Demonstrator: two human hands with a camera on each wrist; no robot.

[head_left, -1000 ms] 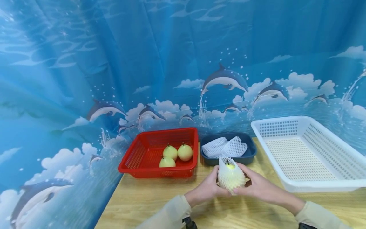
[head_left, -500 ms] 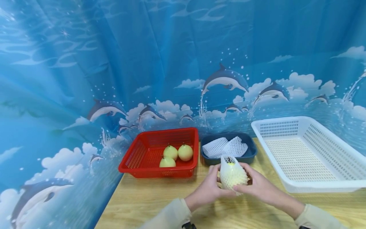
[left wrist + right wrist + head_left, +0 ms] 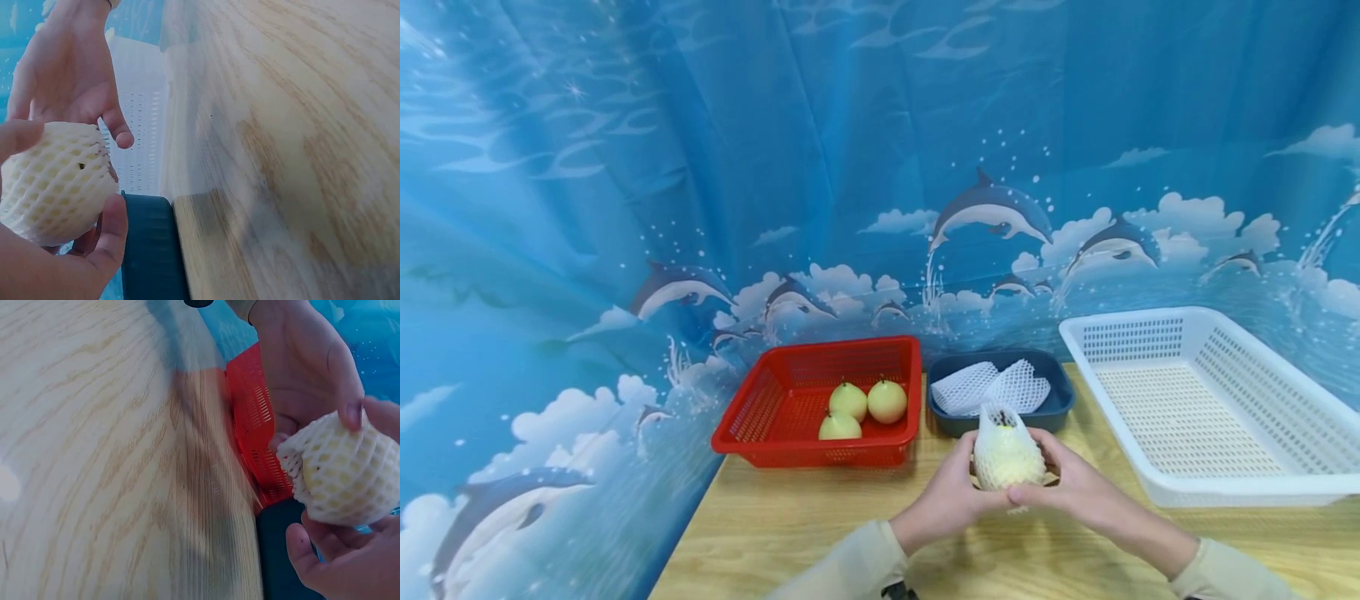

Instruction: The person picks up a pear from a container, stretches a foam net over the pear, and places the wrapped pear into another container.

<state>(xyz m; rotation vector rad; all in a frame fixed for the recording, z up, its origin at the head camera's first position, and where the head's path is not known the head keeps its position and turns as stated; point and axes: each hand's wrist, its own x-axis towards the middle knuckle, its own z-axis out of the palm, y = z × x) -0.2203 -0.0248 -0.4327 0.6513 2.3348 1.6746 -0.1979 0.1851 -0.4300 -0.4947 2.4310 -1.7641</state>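
Note:
A pale yellow pear [image 3: 1009,458] in a white foam net sleeve is held above the wooden table between both hands. My left hand [image 3: 946,498] grips its left side, the thumb low in front. From the right, my right hand [image 3: 1075,490] grips it with curled fingers, its thumb beside the left one. The sleeve [image 3: 994,412] rises to a peak around the stem, with a gap showing the pear's top. In the left wrist view the netted pear [image 3: 59,184] shows its mesh stretched over the round end. The right wrist view shows the sleeve's ruffled edge [image 3: 290,464].
Behind the hands stands a dark blue tray [image 3: 942,423] holding white foam nets [image 3: 988,388]. A red basket [image 3: 752,450] at the left holds three pears [image 3: 848,402]. At the right is a large white basket [image 3: 1187,417]. A dolphin-print curtain [image 3: 880,167] hangs behind the table.
The sleeve's top has drawn in and now stands narrower around the stem. The pear has turned slightly in the hands, and the thumbs have come closer together at its front.

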